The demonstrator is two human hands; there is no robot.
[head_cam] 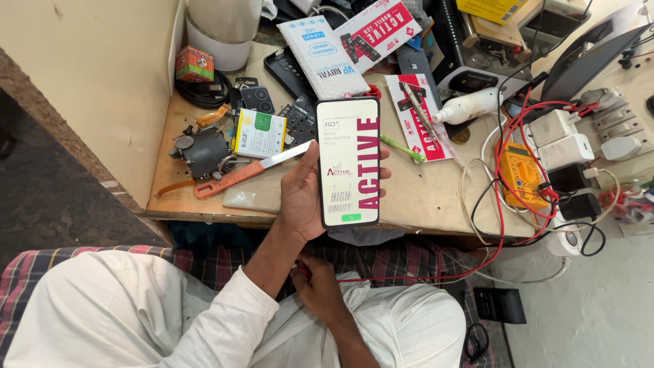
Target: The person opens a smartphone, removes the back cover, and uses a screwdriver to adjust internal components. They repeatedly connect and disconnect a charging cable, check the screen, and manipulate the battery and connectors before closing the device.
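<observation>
Phone-shaped black slab with a white and maroon printed film on its face stands upright in the head view, gripped by the left hand just above the front edge of the pale wooden workbench. The thumb side wraps its left edge, and fingertips show past its right edge, so that hand is clasped around the slab.

The right hand sits lower, over the lap in white cloth, well apart from the slab. It lies by a thin red wire that runs across the lap, with the fingers curled; whether they pinch the wire cannot be told.

On the bench just left of the slab lies a knife with an orange handle and bare steel blade, its tip close to the left thumb. Beside it rests a flat yellow and white battery pack, and farther left a dark opened phone frame.

To the right of the slab are a thin green stick, a white squeeze bottle on its side, and an orange multimeter tangled in red and black leads. White plug adapters sit beyond it.
</observation>
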